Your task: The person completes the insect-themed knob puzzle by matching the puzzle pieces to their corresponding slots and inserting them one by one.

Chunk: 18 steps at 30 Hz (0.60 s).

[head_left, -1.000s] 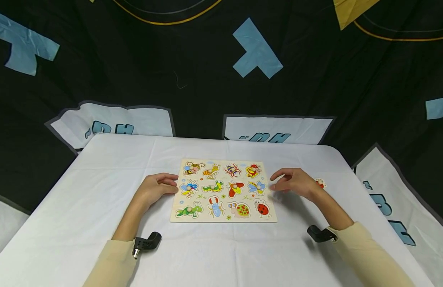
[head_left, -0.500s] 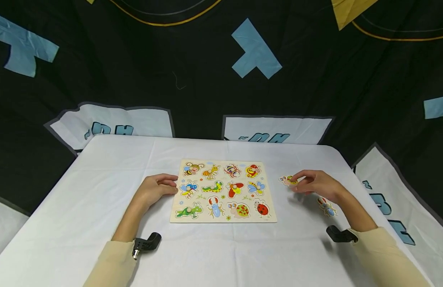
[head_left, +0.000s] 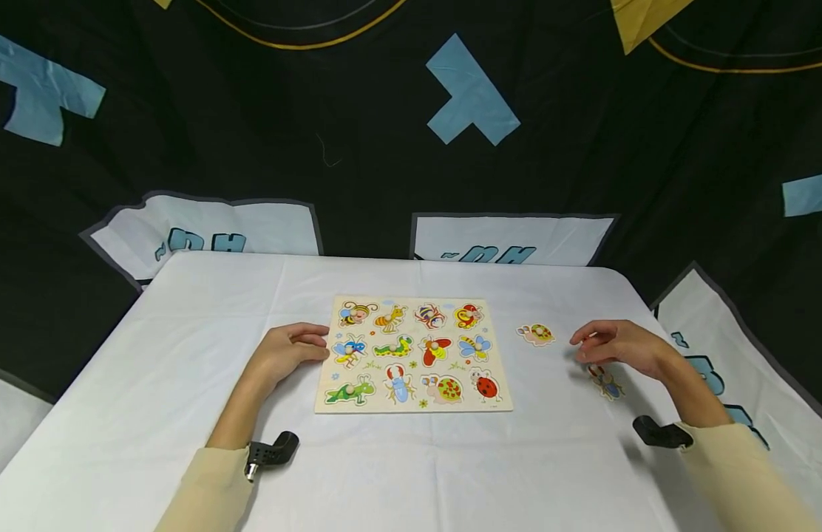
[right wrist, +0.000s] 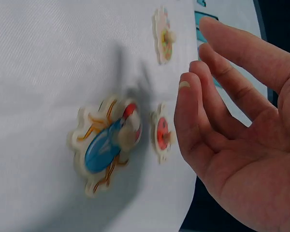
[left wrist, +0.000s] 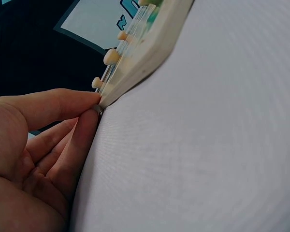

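Note:
My left hand [head_left: 287, 355] rests its thumb and fingertips against the left edge of a wooden peg puzzle board [head_left: 411, 406], also seen edge-on in the left wrist view. Its insect pieces carry small wooden knobs [left wrist: 112, 57]. Over to the right, my right hand [head_left: 620, 346] hovers with loosely bent fingers and nothing between them. A blue beetle piece [head_left: 608, 386] lies partly under it, large in the right wrist view. Close by, that view also shows a ladybug piece [right wrist: 162, 133], hidden by the hand in the head view. A snail piece [head_left: 536, 335] lies left of the right hand.
A white cloth covers the table [head_left: 205, 325]. Behind it hangs a black cloth [head_left: 358, 148] with light blue shapes and yellow lines. Each wrist wears a black camera mount [head_left: 274, 448].
My right hand has moved away from the board to the right, past the snail piece and over by the beetle piece. The snail piece came into view. My left hand stays at the board's edge.

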Motion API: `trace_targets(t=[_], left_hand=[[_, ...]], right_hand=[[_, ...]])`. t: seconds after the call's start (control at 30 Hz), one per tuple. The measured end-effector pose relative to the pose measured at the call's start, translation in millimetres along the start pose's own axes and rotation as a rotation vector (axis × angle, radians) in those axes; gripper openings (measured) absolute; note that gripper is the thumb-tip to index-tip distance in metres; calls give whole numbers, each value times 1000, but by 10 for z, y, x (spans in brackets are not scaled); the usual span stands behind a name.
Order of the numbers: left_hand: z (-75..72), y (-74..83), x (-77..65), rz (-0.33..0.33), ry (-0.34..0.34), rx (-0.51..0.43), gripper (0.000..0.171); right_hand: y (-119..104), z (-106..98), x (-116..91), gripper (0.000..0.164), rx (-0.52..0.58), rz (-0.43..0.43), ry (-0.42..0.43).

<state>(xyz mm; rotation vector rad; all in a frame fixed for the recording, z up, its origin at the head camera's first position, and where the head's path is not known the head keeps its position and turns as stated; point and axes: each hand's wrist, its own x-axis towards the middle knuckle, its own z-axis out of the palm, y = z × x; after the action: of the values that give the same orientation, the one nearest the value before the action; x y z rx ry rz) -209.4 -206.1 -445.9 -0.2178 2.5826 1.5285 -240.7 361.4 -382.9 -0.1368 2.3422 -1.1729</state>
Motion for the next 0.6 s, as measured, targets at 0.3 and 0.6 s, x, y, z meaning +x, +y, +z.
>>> trace_targets(t=[0.3, 0.6], left_hand=[[2, 11, 9, -4, -2, -14, 49], [2, 11, -1, -4, 1, -2, 49]], right_hand=[[215, -71, -79, 45, 30, 54, -17], [429, -114, -166, 40, 15, 69, -36]])
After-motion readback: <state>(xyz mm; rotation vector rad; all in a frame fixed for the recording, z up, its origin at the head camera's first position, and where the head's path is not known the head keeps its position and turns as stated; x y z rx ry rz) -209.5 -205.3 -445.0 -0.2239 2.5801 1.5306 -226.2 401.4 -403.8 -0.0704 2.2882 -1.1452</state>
